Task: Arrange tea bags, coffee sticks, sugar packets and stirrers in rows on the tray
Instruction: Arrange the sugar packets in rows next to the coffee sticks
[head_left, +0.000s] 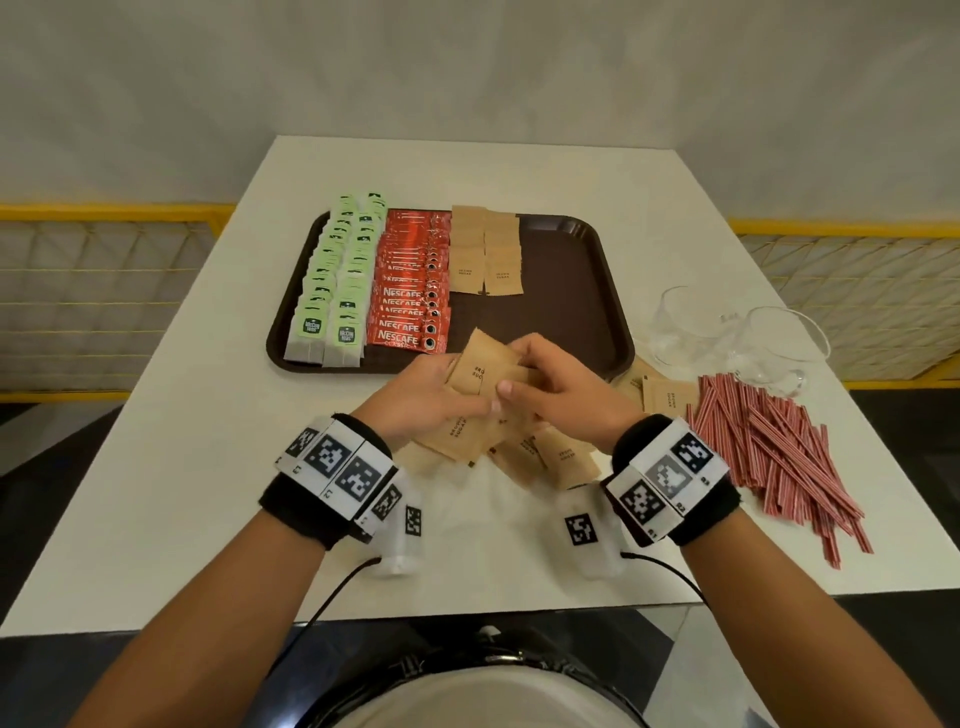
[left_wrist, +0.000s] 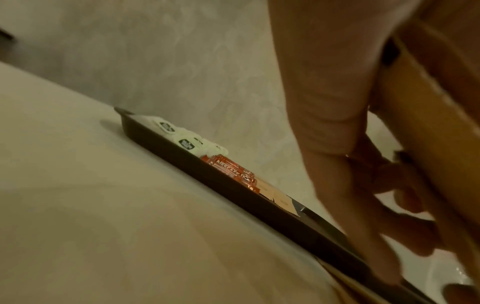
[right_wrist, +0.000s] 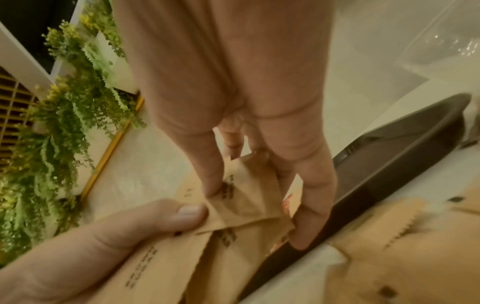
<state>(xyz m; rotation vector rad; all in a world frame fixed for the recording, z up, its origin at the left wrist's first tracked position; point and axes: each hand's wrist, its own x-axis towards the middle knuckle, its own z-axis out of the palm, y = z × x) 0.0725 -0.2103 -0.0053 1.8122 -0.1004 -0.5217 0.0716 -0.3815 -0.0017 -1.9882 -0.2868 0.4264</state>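
**Both hands on a fan of brown sugar packets at the tray's near edge**

Nearest: loose brown sugar packets (head_left: 519, 447) in a heap on the white table (head_left: 182, 467), between the wrists. Just above them, left hand (head_left: 431, 395) and right hand (head_left: 561, 384) meet over the tray's 6 o'clock rim. Both grip the same held sugar packets (head_left: 483, 369), a small fanned bunch. Left fingers curled under the bunch, thumb (right_wrist: 179, 214) pressed on top. Right fingers (right_wrist: 207, 164) pinch one packet of the fan; the rest curl down toward the tray rim.

At 3 o'clock from the hands: pile of red-and-white striped stirrers (head_left: 779, 447) on the table, off the tray. A few more sugar packets (head_left: 660, 392) lie between the stirrers and the tray corner. Past them, at about 2 o'clock, two clear glasses (head_left: 748, 338) lie tipped on the table.

At 12 o'clock: brown tray (head_left: 582, 291). Tray's 9 o'clock side holds green tea bags (head_left: 332, 291) in two overlapping rows. Right of them, touching, red coffee sticks (head_left: 410, 291) in one stacked row. Next right, placed sugar packets (head_left: 485, 249) in two short rows at the far end. Tray's 3 o'clock part shows bare brown.

Far: pale wall (head_left: 467, 78), yellow railing (head_left: 104, 213) on both sides.
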